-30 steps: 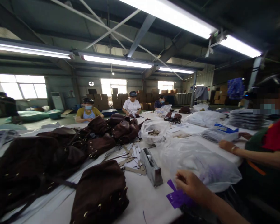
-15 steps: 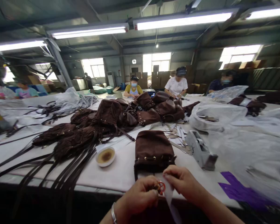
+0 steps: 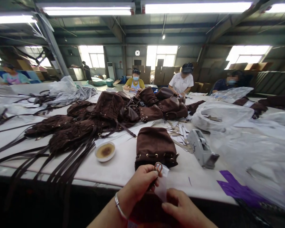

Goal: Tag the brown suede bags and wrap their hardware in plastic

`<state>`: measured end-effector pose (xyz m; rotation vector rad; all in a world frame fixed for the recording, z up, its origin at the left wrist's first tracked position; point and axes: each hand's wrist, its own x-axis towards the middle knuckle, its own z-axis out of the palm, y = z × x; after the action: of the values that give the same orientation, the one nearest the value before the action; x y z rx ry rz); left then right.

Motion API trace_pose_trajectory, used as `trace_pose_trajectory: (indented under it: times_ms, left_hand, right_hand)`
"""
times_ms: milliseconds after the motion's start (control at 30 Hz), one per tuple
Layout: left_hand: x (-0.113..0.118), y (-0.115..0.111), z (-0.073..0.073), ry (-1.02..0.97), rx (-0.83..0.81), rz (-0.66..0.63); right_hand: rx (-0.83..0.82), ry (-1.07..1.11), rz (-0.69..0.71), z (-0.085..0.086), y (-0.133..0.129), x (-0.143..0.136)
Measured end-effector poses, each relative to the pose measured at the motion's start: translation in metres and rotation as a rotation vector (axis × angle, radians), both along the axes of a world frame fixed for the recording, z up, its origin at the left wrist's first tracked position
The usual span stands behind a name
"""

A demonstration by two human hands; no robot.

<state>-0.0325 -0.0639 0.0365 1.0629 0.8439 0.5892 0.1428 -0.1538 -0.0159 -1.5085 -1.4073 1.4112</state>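
My left hand (image 3: 143, 180), a silver bangle on its wrist, is closed around a small item with reddish-brown loops (image 3: 158, 167) that stick up past the thumb. Most of that item is hidden in the fingers. A translucent white strip (image 3: 161, 186) hangs beside these fingertips. Lower down, my right hand (image 3: 179, 204) has its thumb and fingers curled at the strip's bottom end. Just beyond both hands, a dark brown drawstring bag (image 3: 155, 145) with gold eyelets lies on the white-topped table (image 3: 123, 172).
Left of the bag stands a white dish (image 3: 105, 151) of brownish paste. A grey tape dispenser (image 3: 201, 148) sits right, near purple material (image 3: 239, 190) and clear plastic bags (image 3: 251, 158). Brown bags (image 3: 109, 107) with long straps are heaped behind. Several co-workers are across the room.
My right hand has moved down from the strip's upper part to its lower end. My left hand has risen slightly, turning the looped item upward. The view has tilted down.
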Motion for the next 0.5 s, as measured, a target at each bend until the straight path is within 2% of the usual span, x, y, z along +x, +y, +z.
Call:
trace_pose_trajectory:
  times_ms: [133, 233, 300, 400, 500]
  left_hand:
    - [0.003, 0.001, -0.002, 0.043, -0.006, -0.024]
    - [0.002, 0.000, 0.000, 0.132, 0.029, -0.012]
    - [0.000, -0.002, 0.002, 0.180, 0.080, 0.009]
    - [0.000, -0.009, 0.005, 0.200, 0.141, -0.009]
    - [0.001, -0.015, 0.003, 0.224, 0.162, -0.059]
  right_hand:
    - [0.007, -0.098, 0.034, -0.007, -0.002, -0.013]
    - [-0.042, 0.054, 0.021, -0.004, 0.003, -0.009]
    - [-0.085, 0.266, -0.102, 0.001, 0.010, -0.001]
    - [-0.077, 0.594, -0.414, 0.011, 0.023, 0.010]
    - [-0.022, 0.758, -0.646, 0.018, 0.034, 0.013]
